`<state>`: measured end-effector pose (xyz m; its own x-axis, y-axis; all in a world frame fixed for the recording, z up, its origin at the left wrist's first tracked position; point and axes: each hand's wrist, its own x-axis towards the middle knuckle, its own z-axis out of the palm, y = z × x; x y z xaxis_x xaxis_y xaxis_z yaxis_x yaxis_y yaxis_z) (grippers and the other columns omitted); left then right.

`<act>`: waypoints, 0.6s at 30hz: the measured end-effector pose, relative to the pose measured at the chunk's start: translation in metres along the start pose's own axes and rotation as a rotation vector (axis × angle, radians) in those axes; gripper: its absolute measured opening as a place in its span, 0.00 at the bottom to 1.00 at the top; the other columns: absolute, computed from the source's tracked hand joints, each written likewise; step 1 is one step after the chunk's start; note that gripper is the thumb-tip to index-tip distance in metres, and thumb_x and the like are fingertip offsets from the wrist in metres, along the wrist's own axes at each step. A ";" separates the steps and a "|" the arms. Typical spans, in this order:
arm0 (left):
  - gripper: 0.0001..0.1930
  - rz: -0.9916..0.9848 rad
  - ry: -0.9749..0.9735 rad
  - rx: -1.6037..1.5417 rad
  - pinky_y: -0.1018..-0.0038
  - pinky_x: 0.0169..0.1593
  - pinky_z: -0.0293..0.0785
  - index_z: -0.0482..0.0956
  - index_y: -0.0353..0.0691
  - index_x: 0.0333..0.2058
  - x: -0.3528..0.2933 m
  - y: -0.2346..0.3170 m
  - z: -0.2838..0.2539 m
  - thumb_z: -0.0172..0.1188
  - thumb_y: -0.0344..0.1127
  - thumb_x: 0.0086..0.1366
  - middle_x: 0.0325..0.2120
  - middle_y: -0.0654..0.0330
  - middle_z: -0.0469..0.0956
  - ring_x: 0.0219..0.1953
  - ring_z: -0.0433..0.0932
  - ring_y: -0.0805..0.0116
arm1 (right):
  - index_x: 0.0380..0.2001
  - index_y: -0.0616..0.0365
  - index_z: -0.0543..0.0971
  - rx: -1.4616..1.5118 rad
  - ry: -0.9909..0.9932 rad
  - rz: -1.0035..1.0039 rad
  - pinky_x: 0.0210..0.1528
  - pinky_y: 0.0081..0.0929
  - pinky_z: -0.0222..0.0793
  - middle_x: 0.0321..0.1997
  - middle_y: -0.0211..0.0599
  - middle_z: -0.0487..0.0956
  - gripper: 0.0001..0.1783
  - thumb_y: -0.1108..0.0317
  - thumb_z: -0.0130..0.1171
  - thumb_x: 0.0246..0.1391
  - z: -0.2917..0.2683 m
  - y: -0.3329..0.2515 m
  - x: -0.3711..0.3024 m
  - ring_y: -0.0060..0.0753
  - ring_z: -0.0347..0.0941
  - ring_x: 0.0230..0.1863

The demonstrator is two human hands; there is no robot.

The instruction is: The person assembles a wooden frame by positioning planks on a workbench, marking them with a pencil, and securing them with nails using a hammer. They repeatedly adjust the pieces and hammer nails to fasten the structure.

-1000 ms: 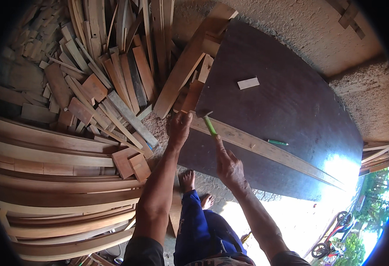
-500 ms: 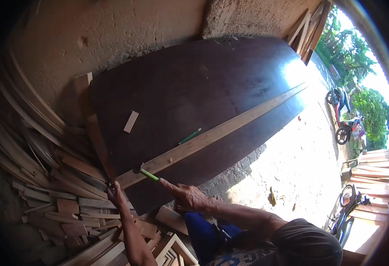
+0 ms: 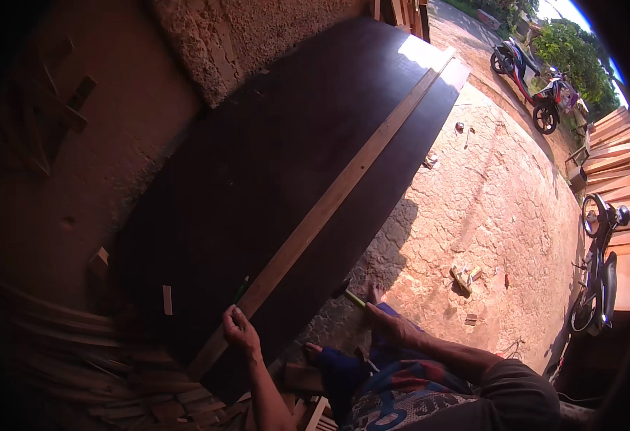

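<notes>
A long wooden batten (image 3: 336,190) lies lengthwise on a large dark board (image 3: 272,158). My left hand (image 3: 240,333) rests over the batten's near part, its fingers pinched together; what they hold, if anything, is too small to make out. Just beyond those fingertips a green pencil (image 3: 242,288) lies along the batten's left edge. My right hand (image 3: 395,325) is closed round the green handle of a hammer (image 3: 356,299). The hammer's dark head points up and left, off the board's right edge and apart from the batten.
A small wood offcut (image 3: 168,300) lies on the board at left. Stacked wood strips (image 3: 78,352) fill the lower left, beside a rough wall (image 3: 221,50). Sunlit cracked ground (image 3: 487,215) at right carries scraps. Motorbikes (image 3: 544,108) and leaning planks (image 3: 616,151) stand beyond.
My left hand has gone from the batten's near end to farther along it. My right hand has drawn the hammer right, away from the batten. The view has turned; the small chip on the batten is gone.
</notes>
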<state>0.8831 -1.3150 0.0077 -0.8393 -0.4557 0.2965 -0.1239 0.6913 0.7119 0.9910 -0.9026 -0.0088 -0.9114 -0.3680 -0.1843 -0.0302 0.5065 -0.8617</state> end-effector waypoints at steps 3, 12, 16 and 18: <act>0.09 -0.029 -0.129 0.014 0.63 0.38 0.78 0.82 0.37 0.42 0.009 0.045 0.055 0.58 0.36 0.73 0.34 0.52 0.85 0.36 0.85 0.54 | 0.79 0.39 0.47 0.072 0.015 0.066 0.46 0.43 0.76 0.43 0.51 0.82 0.51 0.70 0.61 0.57 -0.048 0.015 0.018 0.51 0.83 0.44; 0.09 0.149 -0.407 0.066 0.60 0.39 0.80 0.83 0.45 0.41 0.041 0.228 0.242 0.61 0.41 0.70 0.33 0.55 0.86 0.36 0.86 0.51 | 0.77 0.45 0.54 0.086 0.286 0.245 0.45 0.45 0.77 0.44 0.62 0.82 0.38 0.69 0.54 0.67 -0.170 0.073 0.021 0.61 0.82 0.45; 0.09 0.224 -0.434 0.055 0.59 0.39 0.80 0.82 0.44 0.41 0.071 0.261 0.315 0.60 0.41 0.71 0.33 0.53 0.86 0.37 0.85 0.49 | 0.76 0.49 0.55 0.068 0.401 0.251 0.39 0.50 0.73 0.37 0.62 0.79 0.37 0.74 0.50 0.66 -0.203 0.081 0.039 0.63 0.79 0.37; 0.09 0.248 -0.441 0.009 0.58 0.39 0.80 0.82 0.42 0.40 0.090 0.274 0.354 0.60 0.40 0.71 0.33 0.52 0.85 0.37 0.85 0.48 | 0.77 0.46 0.53 -0.068 0.431 0.254 0.36 0.52 0.71 0.32 0.58 0.77 0.39 0.74 0.50 0.65 -0.232 0.089 0.062 0.62 0.77 0.33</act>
<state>0.5865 -0.9680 0.0046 -0.9875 0.0019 0.1573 0.1046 0.7545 0.6479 0.8368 -0.6995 0.0124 -0.9795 0.1216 -0.1605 0.2014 0.5931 -0.7795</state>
